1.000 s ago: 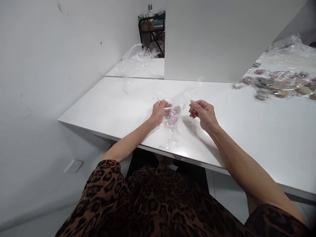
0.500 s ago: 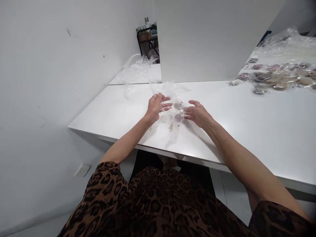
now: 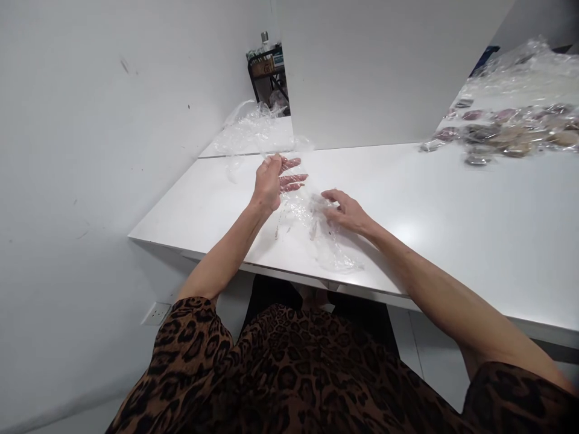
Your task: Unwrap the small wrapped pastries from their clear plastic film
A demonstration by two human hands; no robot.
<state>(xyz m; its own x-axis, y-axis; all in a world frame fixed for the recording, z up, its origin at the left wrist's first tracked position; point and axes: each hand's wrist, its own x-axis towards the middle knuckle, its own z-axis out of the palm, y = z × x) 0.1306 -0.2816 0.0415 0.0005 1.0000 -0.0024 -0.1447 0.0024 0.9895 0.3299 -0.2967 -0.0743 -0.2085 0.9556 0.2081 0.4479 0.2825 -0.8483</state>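
A crumpled sheet or bag of clear plastic [image 3: 298, 208] stretches between my hands over the white table. My left hand [image 3: 274, 181] pinches its upper left part between thumb and forefinger, and the other fingers are spread behind the see-through film. My right hand [image 3: 346, 211] has its fingers curled round the plastic on the right side, where a small greyish piece [image 3: 319, 202] shows blurred through it. Under my right palm the fingertips are partly hidden. A loose tail of the plastic hangs down toward the table's front edge. Small brownish scraps [image 3: 277, 231] lie beneath the film.
More crumpled clear plastic [image 3: 253, 129] lies at the back left by the wall. A tall white panel [image 3: 384, 72] stands along the table's [image 3: 452, 241] back. Several plastic-wrapped round pieces [image 3: 515, 135], purple, grey and tan, lie at the far right. A black shelf [image 3: 266, 72] stands behind.
My left hand has moved a little up and left with the plastic. My right hand has shifted left, its fingers now more curled, and the film hangs lower toward the front.
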